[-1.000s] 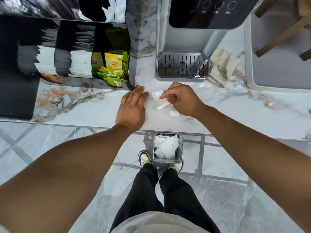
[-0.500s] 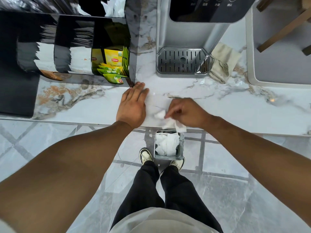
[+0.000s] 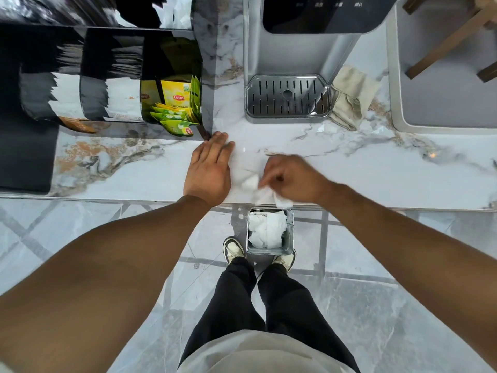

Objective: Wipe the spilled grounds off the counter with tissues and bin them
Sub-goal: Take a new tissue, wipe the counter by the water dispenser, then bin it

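Nearest me, on the floor just below the desk edge and between my shoes, stands the small square grey bin (image 3: 269, 232), with crumpled white paper inside. Directly above the bin, at the edge of the white marble desk (image 3: 376, 179), my right hand (image 3: 293, 176) has its fingers pinched on a crumpled white tissue (image 3: 259, 187). Left of the bin, my left hand (image 3: 210, 168) lies flat, fingers pressed together. Farther beyond the bin sits the silver drip tray (image 3: 287, 99).
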`<action>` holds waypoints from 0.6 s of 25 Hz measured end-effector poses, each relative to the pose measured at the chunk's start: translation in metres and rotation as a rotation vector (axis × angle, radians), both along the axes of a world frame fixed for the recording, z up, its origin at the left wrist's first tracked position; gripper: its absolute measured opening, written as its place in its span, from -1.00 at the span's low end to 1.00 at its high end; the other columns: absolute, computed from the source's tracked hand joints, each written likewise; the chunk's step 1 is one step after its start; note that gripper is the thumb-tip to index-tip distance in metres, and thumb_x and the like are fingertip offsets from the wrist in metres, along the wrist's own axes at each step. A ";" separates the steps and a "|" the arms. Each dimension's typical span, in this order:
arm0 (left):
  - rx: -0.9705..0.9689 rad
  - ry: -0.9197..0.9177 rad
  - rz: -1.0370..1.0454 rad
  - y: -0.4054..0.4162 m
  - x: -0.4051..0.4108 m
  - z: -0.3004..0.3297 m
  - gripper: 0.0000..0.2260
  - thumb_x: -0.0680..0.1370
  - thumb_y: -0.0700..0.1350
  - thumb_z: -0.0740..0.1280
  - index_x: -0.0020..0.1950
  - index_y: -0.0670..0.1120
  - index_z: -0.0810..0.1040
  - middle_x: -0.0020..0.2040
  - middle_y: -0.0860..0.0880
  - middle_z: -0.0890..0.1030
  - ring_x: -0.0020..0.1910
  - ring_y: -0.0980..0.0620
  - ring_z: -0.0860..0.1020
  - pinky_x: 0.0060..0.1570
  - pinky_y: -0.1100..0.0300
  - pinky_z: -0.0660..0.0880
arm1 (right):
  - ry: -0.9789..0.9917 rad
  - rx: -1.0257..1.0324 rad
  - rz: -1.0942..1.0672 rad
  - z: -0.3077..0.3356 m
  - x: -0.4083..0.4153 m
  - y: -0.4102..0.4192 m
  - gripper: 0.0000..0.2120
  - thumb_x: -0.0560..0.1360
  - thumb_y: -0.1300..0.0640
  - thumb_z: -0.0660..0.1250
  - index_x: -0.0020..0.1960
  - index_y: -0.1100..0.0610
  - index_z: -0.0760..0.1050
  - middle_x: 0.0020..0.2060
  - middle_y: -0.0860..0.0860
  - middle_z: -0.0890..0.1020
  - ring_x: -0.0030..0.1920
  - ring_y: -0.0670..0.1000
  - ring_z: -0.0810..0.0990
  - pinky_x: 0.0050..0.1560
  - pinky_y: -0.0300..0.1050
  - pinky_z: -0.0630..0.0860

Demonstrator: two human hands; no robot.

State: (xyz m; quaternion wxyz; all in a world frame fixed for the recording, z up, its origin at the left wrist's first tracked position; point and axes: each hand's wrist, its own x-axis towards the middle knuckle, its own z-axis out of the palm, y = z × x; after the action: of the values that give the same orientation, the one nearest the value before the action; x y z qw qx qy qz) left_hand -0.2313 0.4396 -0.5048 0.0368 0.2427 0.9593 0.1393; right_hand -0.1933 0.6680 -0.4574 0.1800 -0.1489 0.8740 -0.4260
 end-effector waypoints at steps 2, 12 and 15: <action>0.000 0.004 -0.001 0.000 0.000 -0.001 -0.55 0.53 -0.22 0.16 0.43 -0.18 0.39 0.51 -0.18 0.34 0.53 -0.16 0.25 0.50 -0.05 0.16 | 0.139 0.139 -0.298 -0.002 -0.027 0.017 -0.74 0.46 0.42 0.30 -0.04 0.18 0.71 -0.11 0.10 0.63 -0.15 0.00 0.60 0.02 -0.25 0.49; 0.027 0.016 -0.004 -0.001 -0.001 -0.003 -0.56 0.54 -0.23 0.16 0.43 -0.20 0.39 0.50 -0.19 0.35 0.53 -0.17 0.25 0.49 -0.07 0.16 | 0.092 0.015 -0.131 -0.010 0.048 0.010 -0.79 0.50 0.41 0.31 -0.03 0.21 0.67 -0.11 0.04 0.59 -0.24 -0.25 0.47 -0.12 -0.43 0.34; 0.065 0.010 -0.010 0.000 0.000 -0.002 -0.57 0.54 -0.28 0.17 0.43 -0.21 0.41 0.50 -0.20 0.36 0.52 -0.18 0.26 0.49 -0.08 0.18 | 0.201 0.087 -0.371 -0.015 -0.003 -0.002 -0.78 0.51 0.38 0.27 0.01 0.21 0.66 -0.06 0.11 0.58 -0.13 -0.07 0.55 0.02 -0.35 0.41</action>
State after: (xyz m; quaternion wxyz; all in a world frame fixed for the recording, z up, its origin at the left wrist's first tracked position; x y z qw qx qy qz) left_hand -0.2311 0.4392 -0.5064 0.0246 0.2495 0.9532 0.1690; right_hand -0.1964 0.6658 -0.4727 0.0166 -0.0191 0.9175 -0.3968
